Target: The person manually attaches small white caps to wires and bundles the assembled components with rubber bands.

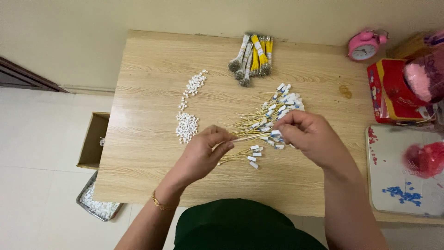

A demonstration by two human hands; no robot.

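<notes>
My left hand (203, 153) pinches one end of a thin yellow wire (252, 137) over the wooden table (148, 83). My right hand (311, 137) pinches the wire's other end, where a small white connector (276, 133) sits. Under and behind my hands lies a fan of yellow wires with white connectors (273, 113). Three more such wires (245, 157) lie just in front of my left hand. To the left of my left hand is a heap of loose white connectors (187, 127), with a second trail of them (194, 85) further back.
Bundles of yellow and grey wires (252, 58) lie at the table's far edge. A pink alarm clock (364, 45), a red tin (391, 90) and a white tray (402, 176) crowd the right. On the floor at the left are a cardboard box (92, 139) and a metal tray of white parts (97, 206).
</notes>
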